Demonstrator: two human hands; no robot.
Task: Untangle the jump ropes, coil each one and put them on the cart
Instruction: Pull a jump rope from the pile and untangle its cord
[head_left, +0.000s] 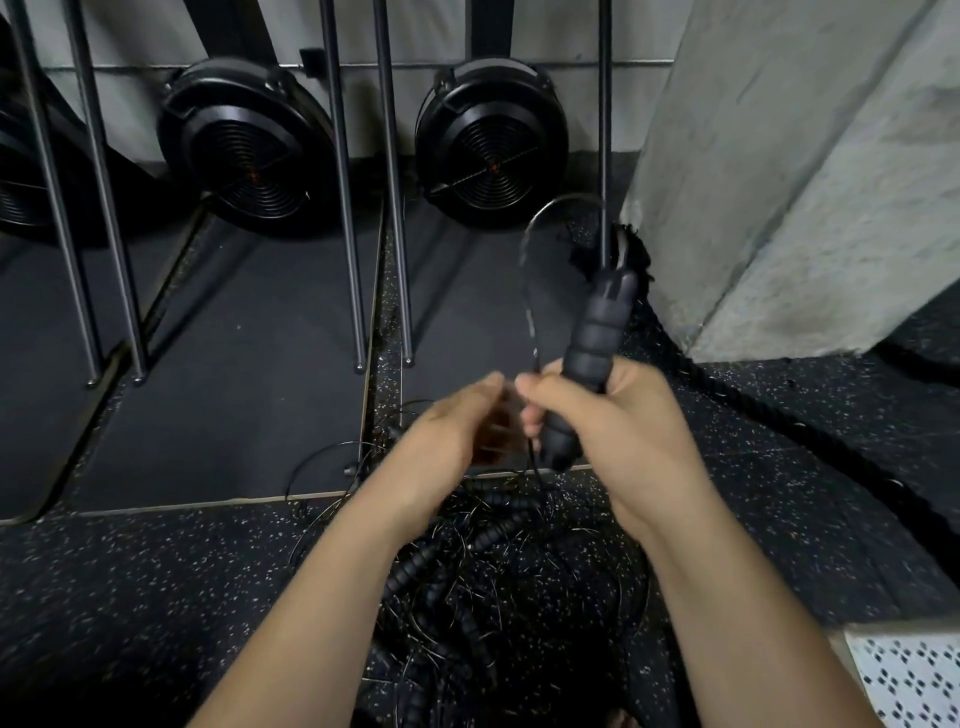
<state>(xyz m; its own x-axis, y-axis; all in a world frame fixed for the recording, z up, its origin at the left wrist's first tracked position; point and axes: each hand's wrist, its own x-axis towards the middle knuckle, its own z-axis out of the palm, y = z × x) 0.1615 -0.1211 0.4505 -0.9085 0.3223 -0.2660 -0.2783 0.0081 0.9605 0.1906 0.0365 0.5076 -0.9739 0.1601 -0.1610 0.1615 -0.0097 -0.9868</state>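
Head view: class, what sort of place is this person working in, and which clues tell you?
Probably a gym: speckled rubber floor, two round fan-wheel machines by the wall, a thick battle rope beside the concrete pillar, and tangled jump ropes below the right hand gripping a ridged handle.

One left hand (457, 431), one right hand (618, 431), one held handle (597, 332), one tangled rope pile (498, 587), three fans (249, 150), five poles (348, 208).
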